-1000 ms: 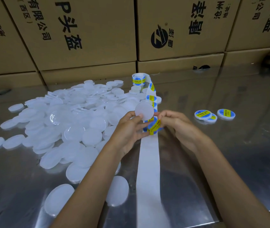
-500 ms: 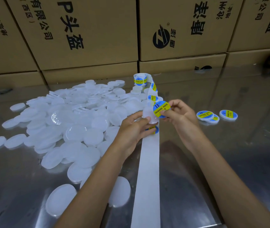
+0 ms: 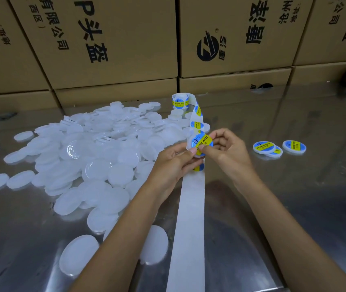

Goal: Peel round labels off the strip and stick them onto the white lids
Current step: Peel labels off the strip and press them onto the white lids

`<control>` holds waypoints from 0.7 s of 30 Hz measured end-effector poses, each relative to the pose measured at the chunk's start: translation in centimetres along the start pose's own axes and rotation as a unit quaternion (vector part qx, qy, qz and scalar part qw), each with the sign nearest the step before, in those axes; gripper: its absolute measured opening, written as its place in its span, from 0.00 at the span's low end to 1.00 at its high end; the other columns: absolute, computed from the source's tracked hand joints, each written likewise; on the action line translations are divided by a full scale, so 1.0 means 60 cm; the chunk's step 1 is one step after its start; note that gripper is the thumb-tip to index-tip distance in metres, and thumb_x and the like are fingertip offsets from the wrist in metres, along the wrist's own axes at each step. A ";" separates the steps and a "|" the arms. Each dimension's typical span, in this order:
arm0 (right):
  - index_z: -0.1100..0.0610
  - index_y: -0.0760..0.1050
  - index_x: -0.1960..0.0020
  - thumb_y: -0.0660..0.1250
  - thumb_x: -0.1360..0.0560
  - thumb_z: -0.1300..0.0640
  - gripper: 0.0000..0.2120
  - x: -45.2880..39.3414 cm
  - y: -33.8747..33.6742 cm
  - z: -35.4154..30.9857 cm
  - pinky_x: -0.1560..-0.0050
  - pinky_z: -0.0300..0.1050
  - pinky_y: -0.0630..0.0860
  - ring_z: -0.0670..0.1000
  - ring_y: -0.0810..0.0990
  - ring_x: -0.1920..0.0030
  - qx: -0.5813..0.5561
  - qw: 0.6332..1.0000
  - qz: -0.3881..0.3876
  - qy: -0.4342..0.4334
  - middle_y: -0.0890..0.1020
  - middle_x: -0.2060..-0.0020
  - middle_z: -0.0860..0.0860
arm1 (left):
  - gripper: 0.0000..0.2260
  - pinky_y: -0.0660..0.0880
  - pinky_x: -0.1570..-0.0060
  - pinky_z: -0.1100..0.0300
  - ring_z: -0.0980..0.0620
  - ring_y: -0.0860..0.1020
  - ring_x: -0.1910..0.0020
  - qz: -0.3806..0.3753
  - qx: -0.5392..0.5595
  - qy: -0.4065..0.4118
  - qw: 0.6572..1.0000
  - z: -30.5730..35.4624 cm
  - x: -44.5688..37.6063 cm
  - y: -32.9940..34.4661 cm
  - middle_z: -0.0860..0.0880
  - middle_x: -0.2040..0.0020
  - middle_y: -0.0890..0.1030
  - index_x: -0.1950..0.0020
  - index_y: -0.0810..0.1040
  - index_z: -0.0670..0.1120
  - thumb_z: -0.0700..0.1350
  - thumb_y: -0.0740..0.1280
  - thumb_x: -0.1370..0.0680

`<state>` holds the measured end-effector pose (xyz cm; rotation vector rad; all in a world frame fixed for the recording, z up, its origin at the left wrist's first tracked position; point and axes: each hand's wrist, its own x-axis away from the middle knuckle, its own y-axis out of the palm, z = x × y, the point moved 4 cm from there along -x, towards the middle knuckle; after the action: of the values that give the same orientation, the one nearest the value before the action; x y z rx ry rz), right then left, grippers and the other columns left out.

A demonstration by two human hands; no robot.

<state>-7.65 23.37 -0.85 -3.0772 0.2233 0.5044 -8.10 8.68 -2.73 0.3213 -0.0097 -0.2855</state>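
White lid: round translucent-white plastic lid (image 3: 190,149) held upright above the steel table (image 3: 294,207), mostly hidden behind label.
Label: round blue-yellow "SOLDERING PASTE" sticker (image 3: 202,143) on the lid face.
Left hand (image 3: 173,163): fingers curled, gripping lid edge.
Right hand (image 3: 228,150): thumb pressing label, fingers curled behind.
Strip: white backing strip (image 3: 190,228) runs from roll (image 3: 181,101) toward the table's near edge.
Unlabelled lids: pile (image 3: 96,157) left.
Done lids: three labelled lids (image 3: 278,147) right.
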 end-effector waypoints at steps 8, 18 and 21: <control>0.61 0.74 0.53 0.73 0.29 0.70 0.11 -0.003 0.005 0.006 0.62 0.35 0.77 0.44 0.78 0.65 0.049 0.998 0.005 -0.029 0.81 0.62 0.53 | 0.13 0.80 0.42 0.59 0.47 0.84 0.43 0.003 -0.015 0.000 1.000 -0.001 0.002 0.002 0.43 0.43 0.85 0.35 0.78 0.38 0.39 0.66 0.18; 0.52 0.73 0.42 0.79 0.32 0.53 0.23 0.002 -0.001 0.014 0.62 0.37 0.75 0.44 0.73 0.66 0.112 0.992 0.040 -0.030 0.78 0.57 0.48 | 0.13 0.80 0.41 0.56 0.44 0.83 0.42 0.018 0.101 -0.042 0.994 0.002 0.004 0.003 0.38 0.43 0.84 0.35 0.76 0.34 0.40 0.62 0.16; 0.53 0.80 0.49 0.77 0.29 0.49 0.13 0.011 0.014 0.009 0.60 0.49 0.76 0.53 0.77 0.63 0.124 0.991 0.000 -0.059 0.83 0.60 0.54 | 0.16 0.75 0.33 0.51 0.42 0.80 0.36 -0.004 0.128 -0.050 0.991 0.005 0.008 0.008 0.35 0.37 0.81 0.31 0.73 0.34 0.41 0.59 0.15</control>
<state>-7.31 22.46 -1.58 -2.7962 0.2604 0.6056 -7.55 8.87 -2.31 0.5612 -0.1452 -0.3079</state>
